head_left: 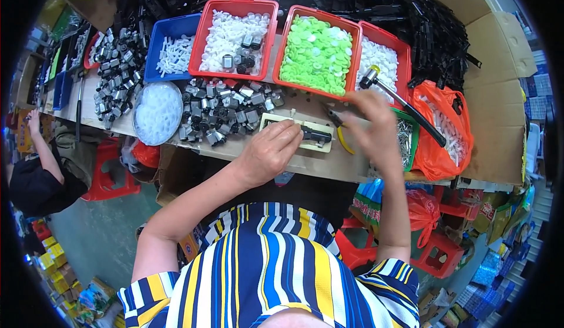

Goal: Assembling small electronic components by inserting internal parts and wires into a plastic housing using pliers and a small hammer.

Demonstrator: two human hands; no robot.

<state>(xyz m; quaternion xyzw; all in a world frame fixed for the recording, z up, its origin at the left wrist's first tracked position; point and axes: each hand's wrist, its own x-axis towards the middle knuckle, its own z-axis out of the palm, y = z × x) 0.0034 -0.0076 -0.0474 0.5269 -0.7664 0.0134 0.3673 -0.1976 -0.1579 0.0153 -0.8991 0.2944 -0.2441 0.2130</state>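
While the black part [317,135] is grasped by the bunched fingers of the left hand [273,150], it is seated in the cream fixture [317,148]. The right hand [374,122] is blurred to the fixture's right, so whether its fingers are clenched or released cannot be told. Yellow-handled pliers [341,135] are laid just right of the fixture; silver motors [235,102] are heaped to its left, green discs [316,55] beyond it in a red tub [310,91].
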